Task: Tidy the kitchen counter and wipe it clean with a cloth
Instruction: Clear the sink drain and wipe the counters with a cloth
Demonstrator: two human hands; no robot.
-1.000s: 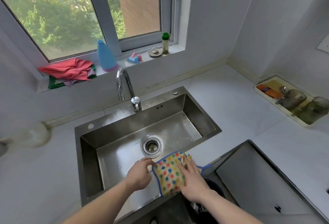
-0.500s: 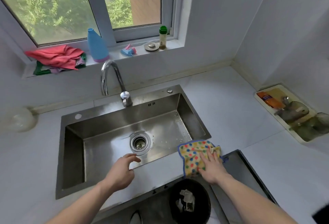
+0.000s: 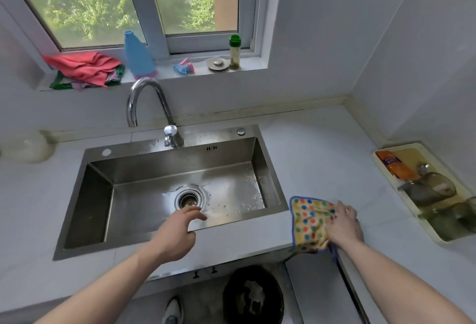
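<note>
A yellow cloth [image 3: 310, 220] with coloured dots and a blue border lies flat on the white counter [image 3: 316, 158], just right of the steel sink [image 3: 98, 194]. My right hand [image 3: 343, 224] presses down on the cloth's right side with fingers spread and fairly straight. The cloth's near corner hangs over the counter's front edge. My left hand [image 3: 177, 233] hovers over the sink's front rim, fingers loosely curved and holding nothing.
A tray [image 3: 386, 182] with an orange packet and glass jars stands at the right wall. A tap [image 3: 146, 102] rises behind the sink. The windowsill carries red cloths [image 3: 82, 68], a blue bottle [image 3: 137, 55] and a small jar [image 3: 235, 51]. A black bin [image 3: 253, 295] sits on the floor below.
My right hand has slid the cloth from the sink's front edge rightwards onto the counter. My left hand let go of the cloth and stays by the sink.
</note>
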